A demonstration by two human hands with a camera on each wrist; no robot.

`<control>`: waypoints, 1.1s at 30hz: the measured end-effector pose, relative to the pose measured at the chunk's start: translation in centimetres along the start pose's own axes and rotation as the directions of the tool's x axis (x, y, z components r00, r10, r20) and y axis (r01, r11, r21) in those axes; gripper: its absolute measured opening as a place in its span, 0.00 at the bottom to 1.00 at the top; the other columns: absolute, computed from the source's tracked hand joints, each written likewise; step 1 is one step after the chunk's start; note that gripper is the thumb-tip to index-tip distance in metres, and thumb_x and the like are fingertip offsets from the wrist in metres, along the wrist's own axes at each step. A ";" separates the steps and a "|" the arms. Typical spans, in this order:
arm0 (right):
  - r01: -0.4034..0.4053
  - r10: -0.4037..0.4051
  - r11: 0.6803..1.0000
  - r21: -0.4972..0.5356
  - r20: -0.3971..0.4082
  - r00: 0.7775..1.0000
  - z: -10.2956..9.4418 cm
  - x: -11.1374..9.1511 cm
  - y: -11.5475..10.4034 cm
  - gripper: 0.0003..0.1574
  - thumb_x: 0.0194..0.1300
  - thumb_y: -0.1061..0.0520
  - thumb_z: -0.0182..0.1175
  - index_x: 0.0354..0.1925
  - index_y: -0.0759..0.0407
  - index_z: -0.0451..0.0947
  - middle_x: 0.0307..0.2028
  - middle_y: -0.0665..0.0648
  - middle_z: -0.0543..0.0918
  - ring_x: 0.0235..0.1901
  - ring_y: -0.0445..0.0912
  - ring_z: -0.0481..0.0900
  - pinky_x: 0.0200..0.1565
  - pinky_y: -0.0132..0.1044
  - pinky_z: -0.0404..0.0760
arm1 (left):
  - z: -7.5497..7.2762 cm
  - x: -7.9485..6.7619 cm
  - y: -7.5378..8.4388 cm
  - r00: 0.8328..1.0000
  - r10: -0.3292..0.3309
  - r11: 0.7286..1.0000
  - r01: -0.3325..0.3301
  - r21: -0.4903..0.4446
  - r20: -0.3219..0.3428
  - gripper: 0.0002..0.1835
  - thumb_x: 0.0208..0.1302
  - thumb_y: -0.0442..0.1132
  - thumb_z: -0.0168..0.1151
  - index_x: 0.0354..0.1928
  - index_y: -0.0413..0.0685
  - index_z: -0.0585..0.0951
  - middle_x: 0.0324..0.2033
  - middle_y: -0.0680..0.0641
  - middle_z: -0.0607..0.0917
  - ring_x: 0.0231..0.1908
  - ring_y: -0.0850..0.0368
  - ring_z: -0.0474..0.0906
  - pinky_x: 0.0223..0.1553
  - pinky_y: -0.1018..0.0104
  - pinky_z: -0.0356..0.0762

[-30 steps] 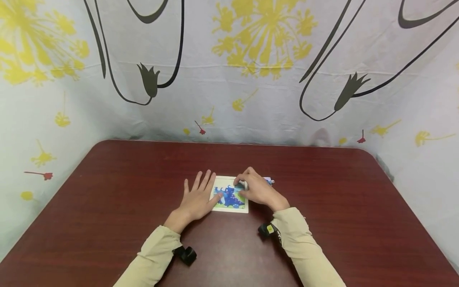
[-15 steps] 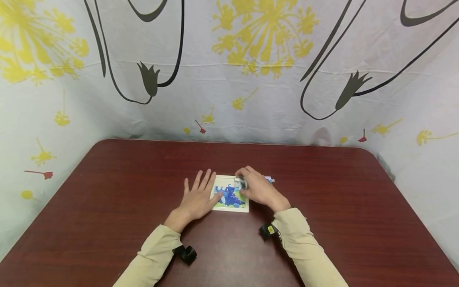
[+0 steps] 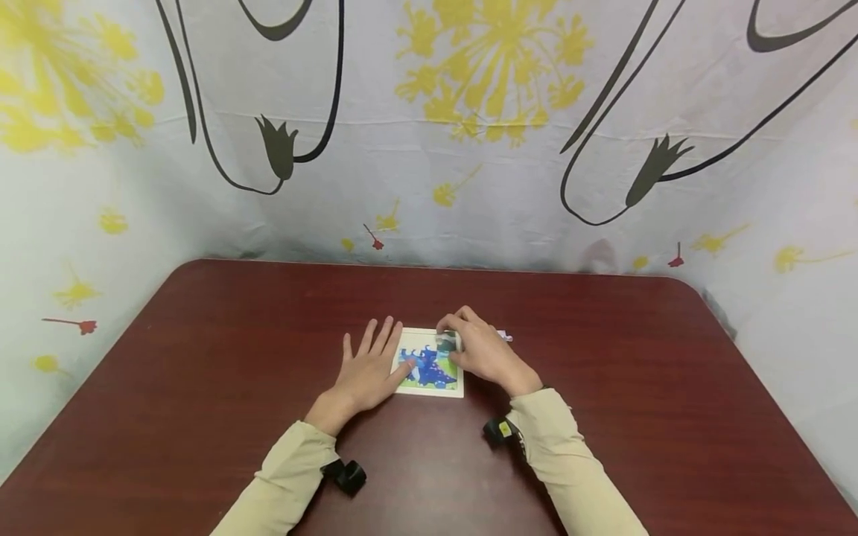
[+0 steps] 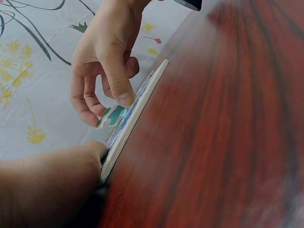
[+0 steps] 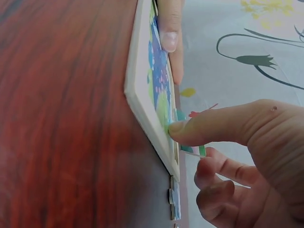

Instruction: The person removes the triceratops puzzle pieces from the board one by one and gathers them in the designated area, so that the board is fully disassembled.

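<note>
A small jigsaw puzzle in a pale wooden tray point(image 3: 429, 394) lies on the table, showing a blue dinosaur on green ground. My left hand point(image 3: 362, 378) rests with spread, straight fingers along its left side, the thumb over the picture. At the upper right corner, my right hand point(image 3: 488, 357) pinches a green and white puzzle piece point(image 4: 113, 115) between thumb and fingers. In the right wrist view this piece point(image 5: 192, 150) is tilted at the tray's edge, with the thumb tip against the picture. Part of the piece is hidden by the fingers.
Another loose puzzle piece point(image 3: 506, 336) lies just beyond the right hand, mostly covered by it; the right wrist view shows loose pieces point(image 5: 175, 197) beside the tray's corner. The dark red table point(image 3: 268, 320) reaches back to a patterned cloth point(image 3: 429, 216).
The right hand has shifted slightly at the tray's upper right corner, and the piece in its fingers has changed tilt. The left hand has stayed in place.
</note>
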State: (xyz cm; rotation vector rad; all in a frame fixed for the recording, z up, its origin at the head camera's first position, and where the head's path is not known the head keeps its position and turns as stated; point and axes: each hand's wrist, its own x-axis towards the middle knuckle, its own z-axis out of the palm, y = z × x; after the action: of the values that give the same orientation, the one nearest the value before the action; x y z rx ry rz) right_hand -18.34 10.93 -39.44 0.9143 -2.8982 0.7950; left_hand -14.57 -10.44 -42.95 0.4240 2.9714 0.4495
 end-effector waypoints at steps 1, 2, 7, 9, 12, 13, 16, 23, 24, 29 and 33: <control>0.001 -0.001 1.000 -0.003 -0.004 1.000 0.1 0.1 0.0 0.21 0.50 0.67 0.66 0.45 0.57 0.78 0.40 0.56 0.72 0.32 0.45 0.71 0.33 0.38 0.73 | 0.0 0.0 0.0 1.000 0.003 1.000 -0.003 -0.003 0.003 0.40 0.68 0.65 0.35 0.73 0.50 0.44 0.72 0.47 0.42 0.70 0.46 0.32 0.61 0.35 0.29; -0.001 0.001 1.000 -0.004 -0.007 1.000 0.1 0.1 0.0 0.21 0.50 0.67 0.67 0.44 0.57 0.78 0.40 0.55 0.72 0.32 0.45 0.71 0.33 0.38 0.72 | -0.1 0.0 -0.1 1.000 0.005 1.000 -0.005 -0.006 0.003 0.40 0.68 0.64 0.36 0.73 0.49 0.44 0.72 0.46 0.42 0.70 0.46 0.32 0.61 0.35 0.29; 0.017 -0.017 0.999 -0.031 -0.008 1.000 0.2 0.3 0.0 0.21 0.51 0.67 0.66 0.45 0.57 0.78 0.39 0.55 0.73 0.32 0.45 0.72 0.32 0.38 0.72 | -0.1 0.0 -0.1 1.000 -0.002 1.000 0.002 0.005 -0.005 0.40 0.68 0.64 0.36 0.73 0.49 0.44 0.72 0.47 0.43 0.70 0.46 0.32 0.61 0.35 0.29; 0.018 -0.019 0.999 -0.044 -0.007 1.000 0.1 0.3 -0.1 0.21 0.51 0.67 0.65 0.46 0.57 0.79 0.39 0.55 0.74 0.33 0.45 0.73 0.32 0.38 0.72 | -0.2 0.1 -0.1 1.000 -0.005 1.000 0.005 0.006 -0.007 0.40 0.68 0.64 0.36 0.73 0.50 0.44 0.72 0.47 0.43 0.70 0.46 0.32 0.61 0.36 0.29; 0.014 -0.015 0.998 -0.069 -0.005 1.000 0.1 0.4 0.1 0.20 0.51 0.67 0.65 0.45 0.57 0.80 0.39 0.55 0.75 0.33 0.45 0.73 0.32 0.39 0.73 | -0.2 0.1 -0.2 1.000 -0.004 1.000 0.004 0.009 -0.002 0.40 0.68 0.64 0.36 0.73 0.49 0.44 0.72 0.47 0.42 0.70 0.46 0.32 0.61 0.36 0.29; 0.011 -0.012 0.997 -0.078 -0.005 1.000 0.1 0.3 0.1 0.20 0.51 0.67 0.65 0.45 0.57 0.80 0.39 0.55 0.75 0.32 0.44 0.73 0.32 0.39 0.73 | -0.3 0.1 -0.1 1.000 -0.004 1.000 0.004 0.008 0.000 0.40 0.68 0.64 0.36 0.73 0.50 0.43 0.72 0.47 0.42 0.70 0.46 0.32 0.61 0.36 0.28; 0.007 -0.008 0.996 -0.089 -0.012 1.000 0.1 0.2 0.2 0.22 0.51 0.66 0.66 0.46 0.58 0.79 0.40 0.54 0.75 0.33 0.45 0.74 0.33 0.40 0.74 | -0.1 0.1 -0.1 1.000 -0.007 1.000 0.007 0.004 0.006 0.40 0.68 0.64 0.36 0.73 0.50 0.43 0.72 0.47 0.42 0.70 0.46 0.32 0.61 0.36 0.28; -0.063 0.060 0.998 -0.030 -0.090 0.994 -2.4 -1.1 2.6 0.24 0.44 0.62 0.68 0.44 0.61 0.78 0.37 0.55 0.76 0.33 0.47 0.75 0.35 0.42 0.74 | 0.4 0.1 0.1 1.000 0.006 1.000 -0.006 -0.017 0.006 0.40 0.68 0.64 0.36 0.73 0.50 0.44 0.72 0.47 0.42 0.70 0.46 0.32 0.61 0.36 0.29; -0.073 0.071 0.997 -0.013 -0.101 0.992 -3.0 -1.5 3.3 0.23 0.43 0.63 0.68 0.43 0.61 0.78 0.36 0.55 0.76 0.32 0.47 0.75 0.35 0.42 0.74 | 0.5 0.1 0.1 1.000 0.007 1.000 -0.007 -0.018 0.007 0.40 0.68 0.64 0.36 0.73 0.50 0.43 0.72 0.47 0.42 0.70 0.46 0.32 0.61 0.36 0.29; -0.114 0.122 0.991 0.063 -0.131 0.984 -5.6 -3.0 6.7 0.22 0.44 0.66 0.67 0.42 0.61 0.78 0.34 0.56 0.75 0.32 0.48 0.74 0.35 0.42 0.72 | 0.4 0.0 0.0 1.000 0.006 1.000 -0.005 -0.021 0.001 0.40 0.68 0.64 0.36 0.73 0.50 0.43 0.72 0.47 0.42 0.70 0.47 0.32 0.61 0.36 0.29; -0.165 0.179 0.980 0.115 -0.124 0.976 -6.9 -3.9 8.6 0.21 0.48 0.65 0.65 0.44 0.60 0.78 0.37 0.57 0.76 0.37 0.50 0.74 0.39 0.44 0.73 | 0.0 0.2 -0.2 1.000 0.004 1.000 -0.004 -0.004 -0.004 0.40 0.68 0.64 0.35 0.73 0.50 0.43 0.72 0.47 0.42 0.70 0.47 0.32 0.61 0.36 0.29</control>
State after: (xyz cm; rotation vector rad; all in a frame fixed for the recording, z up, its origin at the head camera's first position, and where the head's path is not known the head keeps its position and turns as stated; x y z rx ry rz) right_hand -20.76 22.24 -38.02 0.5942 -2.8692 0.9865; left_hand -14.78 -10.58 -43.00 0.4290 2.9738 0.4568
